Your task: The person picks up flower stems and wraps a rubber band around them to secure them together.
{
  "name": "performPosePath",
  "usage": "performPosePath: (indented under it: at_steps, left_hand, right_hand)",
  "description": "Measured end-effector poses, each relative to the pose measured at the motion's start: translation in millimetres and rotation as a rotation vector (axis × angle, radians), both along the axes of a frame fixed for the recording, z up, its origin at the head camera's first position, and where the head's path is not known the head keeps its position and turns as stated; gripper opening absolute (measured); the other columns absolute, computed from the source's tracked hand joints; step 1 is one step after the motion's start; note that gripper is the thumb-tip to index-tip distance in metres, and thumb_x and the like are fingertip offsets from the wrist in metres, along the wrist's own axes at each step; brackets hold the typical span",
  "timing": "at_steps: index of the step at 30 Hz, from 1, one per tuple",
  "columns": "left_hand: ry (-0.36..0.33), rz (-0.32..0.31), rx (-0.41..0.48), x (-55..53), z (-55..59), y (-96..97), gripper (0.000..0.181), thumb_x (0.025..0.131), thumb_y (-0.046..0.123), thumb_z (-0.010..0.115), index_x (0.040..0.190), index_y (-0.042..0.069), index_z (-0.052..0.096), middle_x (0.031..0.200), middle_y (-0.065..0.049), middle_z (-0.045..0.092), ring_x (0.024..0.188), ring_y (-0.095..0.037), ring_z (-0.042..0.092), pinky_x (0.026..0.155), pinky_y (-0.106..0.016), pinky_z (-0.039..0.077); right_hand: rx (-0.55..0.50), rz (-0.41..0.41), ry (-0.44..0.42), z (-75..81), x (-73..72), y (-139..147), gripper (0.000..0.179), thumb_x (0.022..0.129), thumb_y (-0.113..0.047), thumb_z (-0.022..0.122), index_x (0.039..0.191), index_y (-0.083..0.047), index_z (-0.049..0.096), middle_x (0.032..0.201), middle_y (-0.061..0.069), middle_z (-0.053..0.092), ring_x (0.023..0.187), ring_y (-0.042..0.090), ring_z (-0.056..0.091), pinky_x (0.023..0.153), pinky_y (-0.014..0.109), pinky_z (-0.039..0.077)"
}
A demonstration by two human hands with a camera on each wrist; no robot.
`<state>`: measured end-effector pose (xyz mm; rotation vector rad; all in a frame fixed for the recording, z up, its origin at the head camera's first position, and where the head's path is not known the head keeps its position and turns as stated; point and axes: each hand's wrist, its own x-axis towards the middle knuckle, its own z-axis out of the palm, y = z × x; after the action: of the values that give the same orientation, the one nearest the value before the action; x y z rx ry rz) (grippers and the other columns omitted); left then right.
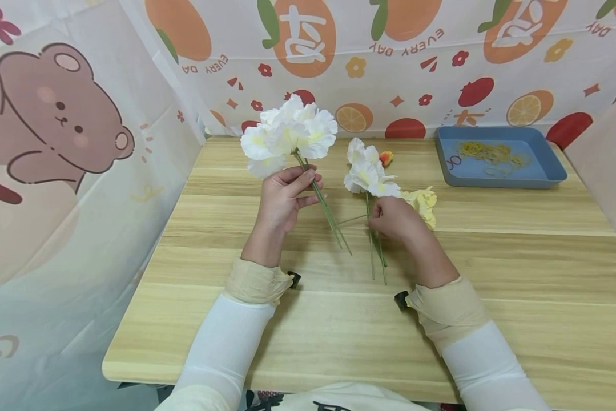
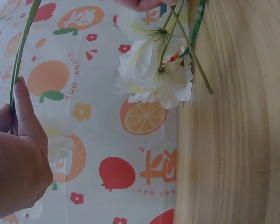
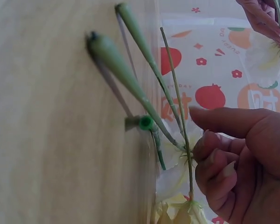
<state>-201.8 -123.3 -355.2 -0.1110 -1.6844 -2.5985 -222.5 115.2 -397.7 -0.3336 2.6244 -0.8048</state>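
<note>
My left hand (image 1: 287, 194) pinches the thin green stems of several white artificial flowers (image 1: 289, 134), raised over the table with their blooms pointing away. In the left wrist view the left hand (image 2: 21, 154) holds these stems upright at the frame's edge. My right hand (image 1: 397, 220) has its fingers curled at the stems of other white artificial flowers (image 1: 369, 171) lying on the table. The right wrist view shows the right fingertips (image 3: 198, 151) by a stem, the thumb a little apart; whether they grip is unclear. A yellow artificial flower (image 1: 423, 205) lies beside that hand, its stem crossing beneath.
A blue tray (image 1: 503, 181) with yellowish rubber bands (image 1: 487, 153) stands at the back right. Behind the white flowers lies a small orange-red bud (image 1: 386, 158). Printed cloth (image 1: 379, 108) hangs along the back edge of the wooden table (image 1: 338, 325).
</note>
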Motion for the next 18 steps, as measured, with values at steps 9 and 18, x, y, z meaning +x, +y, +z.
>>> performPosePath:
  at_steps: [9,18]
  left_hand:
    - [0.006,0.0,-0.006,-0.1,-0.5,0.1,0.012,0.094,0.001,0.065,0.088,0.007,0.074,0.077,-0.004,0.072,0.069,-0.014,0.071,0.058,-0.027,0.063]
    - [0.001,0.001,-0.009,-0.2,-2.2,1.0,0.012,0.094,0.002,0.065,0.089,0.007,0.074,0.077,-0.004,0.072,0.069,-0.014,0.071,0.057,-0.027,0.062]
  right_hand:
    - [0.044,0.052,0.061,-3.7,-6.0,2.2,0.043,0.093,-0.012,0.055,0.135,-0.003,0.056,0.137,0.019,0.057,0.127,0.036,0.052,0.105,0.052,0.046]
    - [0.022,0.035,0.141,-4.3,-4.7,5.5,0.014,0.089,-0.007,0.057,0.092,-0.007,0.071,0.091,0.008,0.067,0.078,0.024,0.056,0.068,0.034,0.047]
